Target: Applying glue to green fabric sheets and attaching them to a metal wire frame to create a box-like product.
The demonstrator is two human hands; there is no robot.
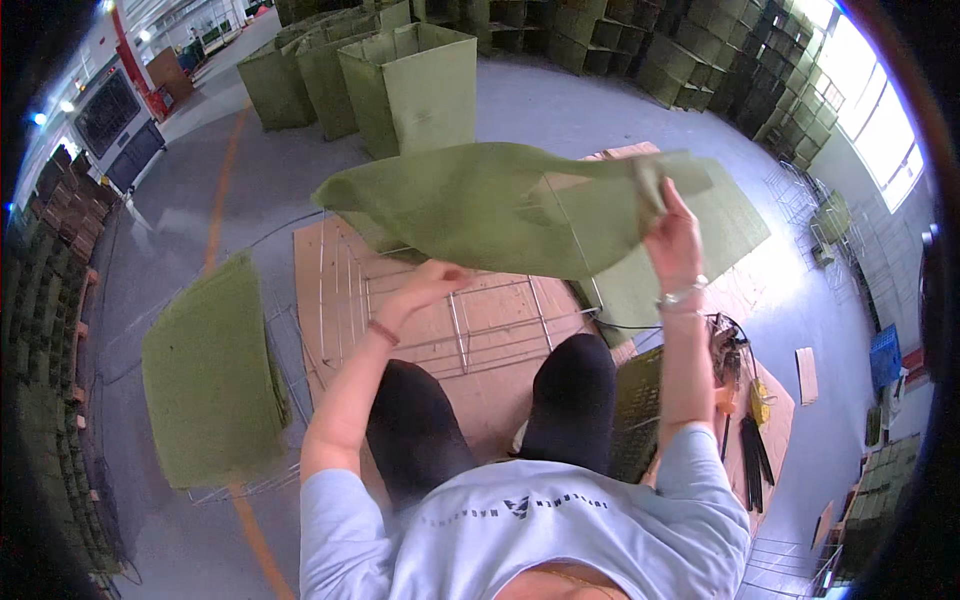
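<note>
We have the green mesh sheet (470,205) up in front of us, stretched across the far side of the wire frame (459,333), bowed rather than flat. Right hand (675,235) is closed on the sheet's right end, thumb and fingers pinching the edge; that end is blurred. Left hand (440,283) is low at the sheet's near edge, fingers bent, right by the frame wires. Can't tell whether it grips wire, mesh or nothing. One frame wire shows through the mesh near the middle.

Frame sits on a cardboard sheet (495,400) on the floor, just past our knees, black trouser legs (570,400) either side of the bare cardboard. Second green sheet (730,215) lies flat beyond our right hand, partly covered by the raised one.

Left of us: a stack of green sheets (210,375) on the floor, over an orange floor line (222,190). Right of us: a yellow tool (760,402) and black strips (755,455) on cardboard, near our right forearm. Far side: open-topped green bins (430,95) standing upright, more green boxes (610,35) stacked behind. Blue crate (885,355) at far right, well apart from the work.
</note>
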